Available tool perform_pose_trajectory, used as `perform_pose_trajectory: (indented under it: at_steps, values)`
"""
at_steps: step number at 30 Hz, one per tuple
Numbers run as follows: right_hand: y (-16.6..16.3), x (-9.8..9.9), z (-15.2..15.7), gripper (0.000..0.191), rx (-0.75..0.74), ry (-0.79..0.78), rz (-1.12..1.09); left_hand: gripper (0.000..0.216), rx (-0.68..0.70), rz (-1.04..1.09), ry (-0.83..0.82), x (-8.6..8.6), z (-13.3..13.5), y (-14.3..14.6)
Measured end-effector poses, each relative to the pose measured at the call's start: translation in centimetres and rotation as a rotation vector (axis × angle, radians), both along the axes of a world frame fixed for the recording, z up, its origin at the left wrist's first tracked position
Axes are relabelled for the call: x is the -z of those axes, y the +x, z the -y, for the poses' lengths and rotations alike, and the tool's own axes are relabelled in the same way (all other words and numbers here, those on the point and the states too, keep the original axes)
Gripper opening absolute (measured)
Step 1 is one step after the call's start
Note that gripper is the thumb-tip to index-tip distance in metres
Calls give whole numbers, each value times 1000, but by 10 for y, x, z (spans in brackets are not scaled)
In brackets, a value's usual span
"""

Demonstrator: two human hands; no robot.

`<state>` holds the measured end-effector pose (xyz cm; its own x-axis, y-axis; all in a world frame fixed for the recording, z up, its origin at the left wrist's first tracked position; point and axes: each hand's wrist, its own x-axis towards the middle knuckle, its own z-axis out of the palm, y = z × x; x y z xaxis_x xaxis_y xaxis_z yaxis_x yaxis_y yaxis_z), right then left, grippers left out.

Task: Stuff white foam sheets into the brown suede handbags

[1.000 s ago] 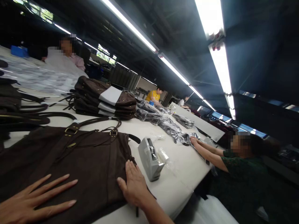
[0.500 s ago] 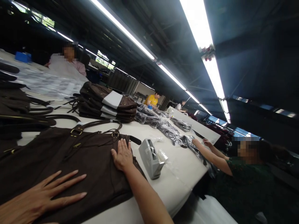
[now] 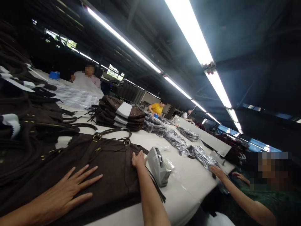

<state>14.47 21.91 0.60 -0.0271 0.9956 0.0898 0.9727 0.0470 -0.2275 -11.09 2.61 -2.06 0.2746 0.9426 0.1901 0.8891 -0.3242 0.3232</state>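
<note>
A dark brown fabric handbag [image 3: 105,163] with brass buckles lies flat on the white table [image 3: 185,194] in front of me. My left hand [image 3: 68,190] rests flat on the bag's near part, fingers spread. My right hand [image 3: 138,158] lies on the bag's right edge near its top corner, fingers stretched forward. Neither hand grips anything. A grey tape dispenser [image 3: 160,165] stands just right of my right hand.
A stack of folded brown bags [image 3: 121,113] sits behind, more bags [image 3: 28,119] pile at the left. Plastic-wrapped items [image 3: 174,138] line the table's right side. A person's hand [image 3: 217,171] reaches in from the right; other people sit further back.
My right hand has slid forward along the bag's right edge towards its top corner. My left hand has stayed flat on the bag. The view has swung left.
</note>
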Motion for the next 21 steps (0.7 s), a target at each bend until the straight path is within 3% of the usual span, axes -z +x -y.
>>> perform_pose_trajectory:
  at_steps: [4,7,9,12,15,18,21]
  values:
    - [-4,5,1,65,-39,188,9,56,21,-46,-131,-16,6,3]
    - [-6,-6,5,67,-71,234,13,59,27,-50,-154,-29,10,8]
    - [-4,-21,12,68,-129,219,45,61,32,-45,-156,-33,11,11]
    - [8,-37,27,73,-333,167,125,64,31,-48,-167,-29,7,12]
    - [29,-27,45,85,-429,42,145,65,30,-38,-169,-20,2,10]
    - [47,-11,58,83,-382,-101,117,66,45,-36,-152,-15,2,4]
    - [50,-14,65,77,-363,-152,104,62,42,-17,-43,-17,4,8]
